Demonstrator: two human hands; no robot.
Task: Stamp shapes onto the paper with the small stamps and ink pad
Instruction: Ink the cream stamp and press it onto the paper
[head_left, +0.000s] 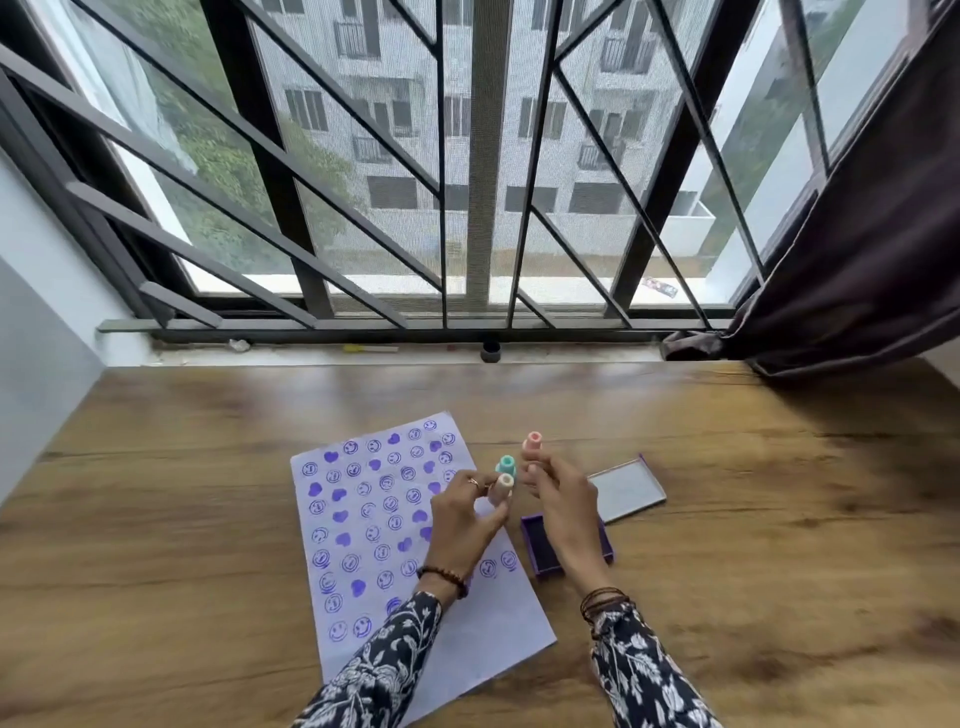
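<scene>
Paper (467, 639) covered in purple smileys and hearts is spread on the wooden table (208, 519), above which a cream stamp (503, 488) and teal stamp (506, 464) are pinched by the left hand (462, 519), a pink stamp (533, 442) by the right hand (563, 512), beside the open ink pad (543, 545).

Both forearms reached forward over the counter's near edge, raised above it. The left hand (465, 512) pinched closed with thumb and fingers; the right hand (558, 496) pinched closed too, just beside it.
</scene>
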